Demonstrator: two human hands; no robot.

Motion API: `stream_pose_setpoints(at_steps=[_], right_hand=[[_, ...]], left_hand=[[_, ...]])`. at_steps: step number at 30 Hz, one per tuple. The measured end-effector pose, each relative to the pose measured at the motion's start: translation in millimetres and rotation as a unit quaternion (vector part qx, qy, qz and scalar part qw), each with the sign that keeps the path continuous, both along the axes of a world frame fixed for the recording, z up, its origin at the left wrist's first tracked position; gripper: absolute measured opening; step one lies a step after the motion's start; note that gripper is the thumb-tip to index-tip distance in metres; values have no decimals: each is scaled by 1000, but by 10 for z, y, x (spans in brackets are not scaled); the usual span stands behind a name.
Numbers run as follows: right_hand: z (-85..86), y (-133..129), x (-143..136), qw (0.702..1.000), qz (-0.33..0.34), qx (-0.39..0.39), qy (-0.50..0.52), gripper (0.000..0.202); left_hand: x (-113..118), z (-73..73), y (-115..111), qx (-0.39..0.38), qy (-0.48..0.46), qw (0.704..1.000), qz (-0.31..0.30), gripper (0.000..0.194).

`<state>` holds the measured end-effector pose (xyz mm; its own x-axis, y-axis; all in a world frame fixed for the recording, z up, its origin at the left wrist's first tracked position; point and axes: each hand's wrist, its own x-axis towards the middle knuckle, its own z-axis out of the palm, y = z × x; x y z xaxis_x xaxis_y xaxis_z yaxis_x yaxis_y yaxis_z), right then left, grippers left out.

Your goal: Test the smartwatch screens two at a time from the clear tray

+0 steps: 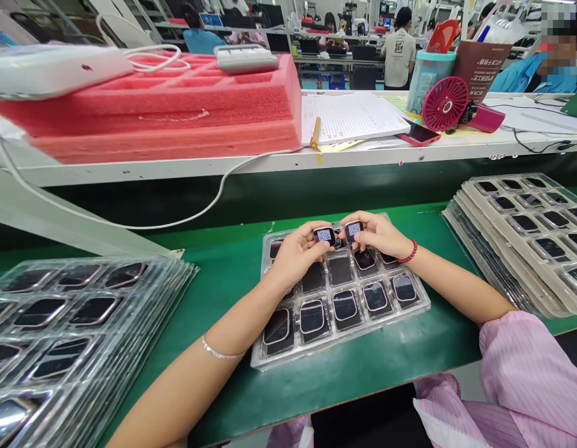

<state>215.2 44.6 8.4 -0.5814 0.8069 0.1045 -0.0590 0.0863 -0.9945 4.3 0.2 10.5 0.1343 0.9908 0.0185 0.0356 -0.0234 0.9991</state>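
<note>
Between thumb and fingers, my left hand (300, 252) grips a small square smartwatch body (324, 236) whose lit screen shows a QR-like code. A second smartwatch body (354, 231), lit with a similar code, is pinched in my right hand (376, 235). Both are held side by side above a clear plastic tray (339, 339). In the tray's pockets lie several more dark-screened watch bodies (345, 305). Some pockets in the middle, near my left fingers, show no watch body. My hands hide part of the tray's far rows.
Stacked trays of watch bodies stand at left (89, 311) and right (516, 242) on the green bench mat (213, 373). A shelf (269, 160) above holds red foam (185, 112), papers (351, 118), a phone (419, 133) and a pink fan (445, 103). A white cable (190, 219) hangs below. People are beyond.
</note>
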Motion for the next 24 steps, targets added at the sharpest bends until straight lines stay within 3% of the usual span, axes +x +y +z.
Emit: stream_pose_setpoints(at_steps=[4,24], right_hand=[[-28,6,-1,1000,-2,16,-25,25],[-61,-17,-16,995,7,68,-66,22]], left_hand=[[2,-17,13,17,11,1000,9,37],[3,-33,0,23,27,999,7,35]])
